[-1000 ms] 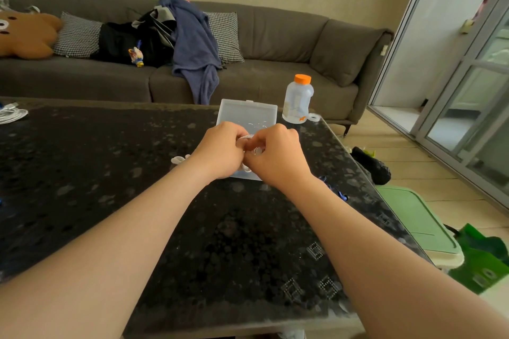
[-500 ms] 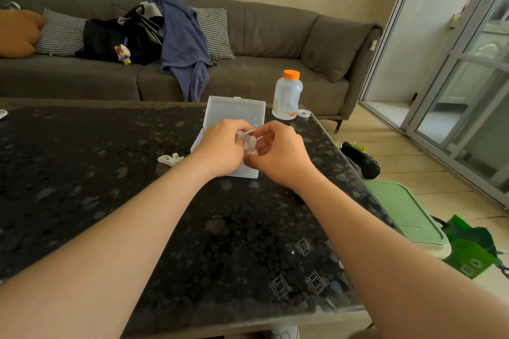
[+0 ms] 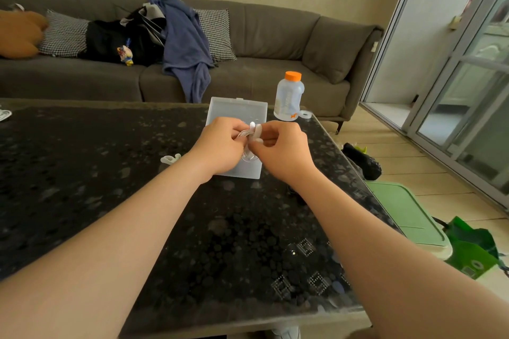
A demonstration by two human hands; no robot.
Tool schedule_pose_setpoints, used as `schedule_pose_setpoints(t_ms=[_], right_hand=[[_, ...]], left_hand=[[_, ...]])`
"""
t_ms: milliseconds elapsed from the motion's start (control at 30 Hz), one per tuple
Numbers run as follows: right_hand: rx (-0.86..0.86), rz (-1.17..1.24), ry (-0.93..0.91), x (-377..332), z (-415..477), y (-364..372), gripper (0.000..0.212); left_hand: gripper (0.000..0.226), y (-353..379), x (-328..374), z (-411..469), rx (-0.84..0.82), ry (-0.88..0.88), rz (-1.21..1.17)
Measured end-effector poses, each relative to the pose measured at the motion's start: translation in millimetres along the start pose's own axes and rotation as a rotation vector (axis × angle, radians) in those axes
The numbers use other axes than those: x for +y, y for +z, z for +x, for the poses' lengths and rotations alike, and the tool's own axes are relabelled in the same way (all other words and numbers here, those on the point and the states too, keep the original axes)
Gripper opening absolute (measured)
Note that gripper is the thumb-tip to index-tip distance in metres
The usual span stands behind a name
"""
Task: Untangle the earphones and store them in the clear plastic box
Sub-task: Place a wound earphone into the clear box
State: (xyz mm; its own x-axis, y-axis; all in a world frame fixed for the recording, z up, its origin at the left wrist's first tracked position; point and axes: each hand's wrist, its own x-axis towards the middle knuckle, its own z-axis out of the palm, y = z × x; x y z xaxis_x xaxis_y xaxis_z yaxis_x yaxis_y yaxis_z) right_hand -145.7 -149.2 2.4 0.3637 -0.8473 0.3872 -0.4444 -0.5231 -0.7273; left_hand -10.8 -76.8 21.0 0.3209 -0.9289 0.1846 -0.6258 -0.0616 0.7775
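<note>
Centre frame, the left hand (image 3: 220, 146) and right hand (image 3: 281, 147) both pinch the white earphones (image 3: 252, 132) (cord bunched between curled fingers). They hover over the clear plastic box (image 3: 238, 113) lying open on the dark tabletop (image 3: 110, 173).

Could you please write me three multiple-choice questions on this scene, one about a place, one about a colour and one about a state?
1. Where does the bottle stand?
A. on a chair
B. on the table, at its far right corner
C. on a shelf

2. What colour is the bottle's cap?
A. blue
B. green
C. orange

3. How are the earphones held?
A. by one hand alone
B. by the left hand and the right hand, over the clear box
C. by neither hand; they lie flat on the table

Answers:
1 B: the bottle stands on the dark tabletop just right of the clear box.
2 C: the cap is plainly orange.
3 B: the fingers of both hands pinch the white earphones above the box.
</note>
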Motion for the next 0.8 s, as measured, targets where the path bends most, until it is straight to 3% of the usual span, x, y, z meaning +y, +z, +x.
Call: schedule_pose_setpoints(t_ms=[167,300,533,800], right_hand=[[0.068,0.055,-0.017,0,-1,-1,0.021],[0.075,0.082,0.000,3,-1,-5,0.019],[-0.008,0.047,0.007,4,0,-6,0.019],[-0.008,0.062,0.009,0,-1,-8,0.026]], left_hand=[[0.031,1,-3,3,-0.046,-0.005,0.004],[0.029,1,-6,6,-0.134,-0.059,-0.136],[0.018,4,-7,13,0.031,-0.170,-0.016],[0.013,4,-4,12,0.015,-0.208,-0.082]])
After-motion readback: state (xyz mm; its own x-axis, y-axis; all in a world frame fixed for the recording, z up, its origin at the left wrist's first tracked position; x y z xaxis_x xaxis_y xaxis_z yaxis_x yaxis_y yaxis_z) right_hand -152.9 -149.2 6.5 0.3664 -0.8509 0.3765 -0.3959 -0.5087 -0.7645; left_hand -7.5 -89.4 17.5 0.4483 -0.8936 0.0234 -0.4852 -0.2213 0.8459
